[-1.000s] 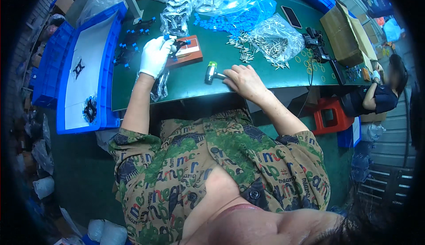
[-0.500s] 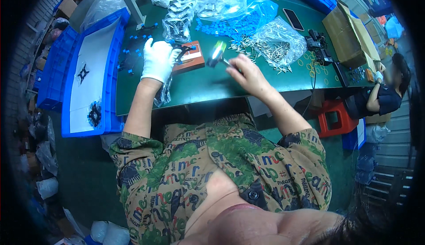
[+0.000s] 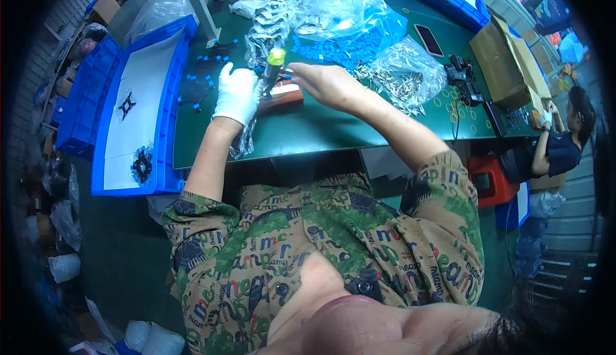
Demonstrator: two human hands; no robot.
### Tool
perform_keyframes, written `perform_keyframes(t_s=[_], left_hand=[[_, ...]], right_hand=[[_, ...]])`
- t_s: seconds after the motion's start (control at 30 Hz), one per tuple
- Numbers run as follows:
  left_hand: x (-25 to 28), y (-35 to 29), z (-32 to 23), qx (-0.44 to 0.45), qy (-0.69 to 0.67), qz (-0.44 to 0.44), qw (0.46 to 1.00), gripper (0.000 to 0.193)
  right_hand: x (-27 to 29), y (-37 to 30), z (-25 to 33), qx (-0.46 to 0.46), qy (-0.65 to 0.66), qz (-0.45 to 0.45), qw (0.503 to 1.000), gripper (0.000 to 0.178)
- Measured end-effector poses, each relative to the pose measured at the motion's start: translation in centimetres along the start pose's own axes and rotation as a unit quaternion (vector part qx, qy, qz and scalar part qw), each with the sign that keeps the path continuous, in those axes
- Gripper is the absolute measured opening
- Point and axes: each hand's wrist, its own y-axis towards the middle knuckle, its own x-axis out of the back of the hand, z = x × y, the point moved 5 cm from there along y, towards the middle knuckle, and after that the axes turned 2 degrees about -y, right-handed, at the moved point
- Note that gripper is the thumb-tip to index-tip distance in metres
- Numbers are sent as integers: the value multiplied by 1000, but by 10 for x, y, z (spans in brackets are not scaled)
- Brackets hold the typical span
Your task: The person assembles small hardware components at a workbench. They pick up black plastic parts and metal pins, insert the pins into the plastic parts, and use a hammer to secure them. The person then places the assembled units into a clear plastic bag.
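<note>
My right hand (image 3: 330, 86), bare, grips a hammer (image 3: 274, 63) with a yellow-green end on a dark head. The hammer head is over a reddish-brown block (image 3: 282, 95) near the table's front edge. My left hand (image 3: 236, 93), in a white glove, is at the block's left side. Its fingers are closed on a black frame part at the block, mostly hidden now by the hammer and fingers. Similar black parts with blue ends (image 3: 204, 80) lie on the table left of the glove. A clear plastic bag (image 3: 242, 143) hangs at the table edge below the left wrist.
Blue caps (image 3: 324, 48) and silver pins in a bag (image 3: 405, 66) lie beyond my right hand. A blue tray (image 3: 168, 108) with black cross-shaped parts stands left. A phone (image 3: 428, 40), yellow rings (image 3: 454, 101) and a cardboard box (image 3: 504, 60) are right. A person (image 3: 558, 137) works at far right.
My right hand has brought the hammer left and up, from right of the block to over it. My left hand stays by the block. The whole view has shifted slightly.
</note>
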Motion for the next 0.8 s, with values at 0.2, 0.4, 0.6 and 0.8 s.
perform_keyframes(t_s=[0.2,0.4,0.6,0.8], left_hand=[[5,-2,-1,7,-25,-10,1000,29],[0,-4,9,37,-63,-91,993,29],[3,-9,40,268,-216,-9,939,85],[41,7,22,74,19,33,997,26]], right_hand=[[43,-4,7,-43,129,-181,974,40],[37,-20,16,-19,129,-176,976,40],[13,-55,4,-78,164,-137,974,39],[4,-81,-13,-129,162,-137,969,39]])
